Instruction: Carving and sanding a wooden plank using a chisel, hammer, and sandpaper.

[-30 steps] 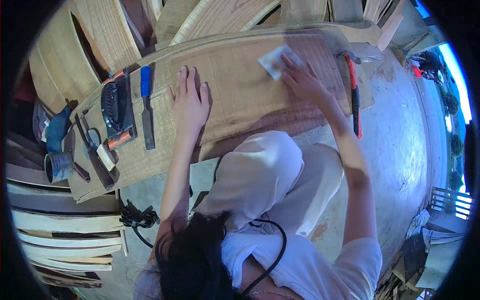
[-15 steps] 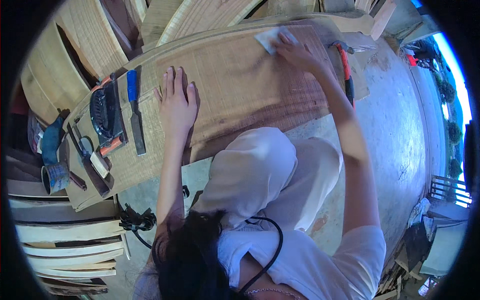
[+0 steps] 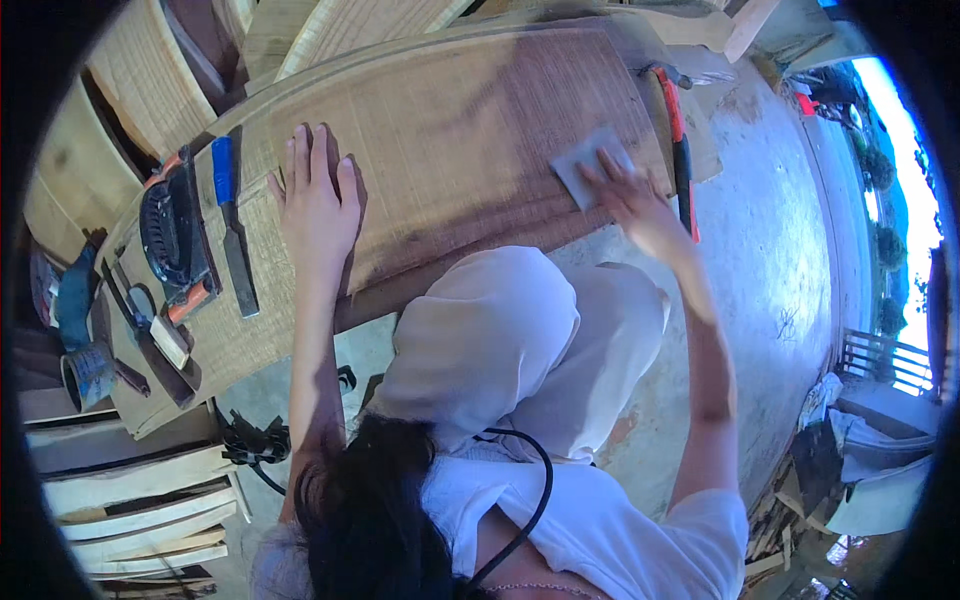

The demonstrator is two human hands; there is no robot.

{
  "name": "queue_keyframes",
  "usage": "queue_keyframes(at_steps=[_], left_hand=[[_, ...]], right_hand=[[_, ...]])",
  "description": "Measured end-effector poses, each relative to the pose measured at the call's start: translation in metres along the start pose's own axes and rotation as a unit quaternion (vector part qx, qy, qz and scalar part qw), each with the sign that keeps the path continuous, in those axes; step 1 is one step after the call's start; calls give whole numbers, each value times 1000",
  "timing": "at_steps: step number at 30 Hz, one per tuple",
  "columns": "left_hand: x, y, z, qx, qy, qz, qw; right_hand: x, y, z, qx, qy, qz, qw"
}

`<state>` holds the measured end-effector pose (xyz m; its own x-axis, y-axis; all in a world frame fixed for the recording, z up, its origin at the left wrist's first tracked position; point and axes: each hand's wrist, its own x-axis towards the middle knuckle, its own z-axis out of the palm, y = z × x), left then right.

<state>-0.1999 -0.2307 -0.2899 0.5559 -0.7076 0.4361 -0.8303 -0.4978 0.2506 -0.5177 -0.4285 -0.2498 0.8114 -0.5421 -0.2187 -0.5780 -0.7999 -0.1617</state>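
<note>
A brown wooden board [image 3: 430, 140] lies flat in front of my knees, its grain showing. My left hand [image 3: 322, 220] rests palm down near the board's left end, fingers stretched and somewhat apart, holding nothing. Under the fingers of my right hand [image 3: 645, 210] is a pale square sheet of sandpaper [image 3: 573, 180], pressed onto the board's near right part. That hand is slightly blurred by motion. A chisel [image 3: 238, 255] with a blue handle lies to the left of my left hand. Just right of the sandpaper, a hammer [image 3: 682, 150] with a red and black handle lies by the board's right edge.
Left of the chisel are a black tool with orange ends [image 3: 180, 235] and several small hand tools. A roll of tape [image 3: 88, 375] sits at the worktop's left edge. Curved planks [image 3: 150, 70] lean behind; stacked slats [image 3: 140, 465] lie at lower left.
My right hand has drawn the sandpaper from the board's far edge toward me and slightly right. My left hand stays flat on the wood. The whole view has shifted a little.
</note>
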Motion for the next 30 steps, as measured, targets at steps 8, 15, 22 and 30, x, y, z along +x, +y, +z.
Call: queue_keyframes(at_steps=[8, 15, 22, 30], left_hand=[[0, 4, 8, -6, -4, 0, 1000], [-7, -4, -1, 15, -11, -7, 1000], [-3, -4, 0, 32, -16, 4, 999], [1, 2, 8, 16, -26, 10, 999]], right_hand=[[201, 42, -21, -34, 76, 24, 996], [30, -2, -5, -88, 20, -11, 996], [29, -14, -22, -46, -14, 11, 999], [195, 33, -24, -114, 51, 36, 991]])
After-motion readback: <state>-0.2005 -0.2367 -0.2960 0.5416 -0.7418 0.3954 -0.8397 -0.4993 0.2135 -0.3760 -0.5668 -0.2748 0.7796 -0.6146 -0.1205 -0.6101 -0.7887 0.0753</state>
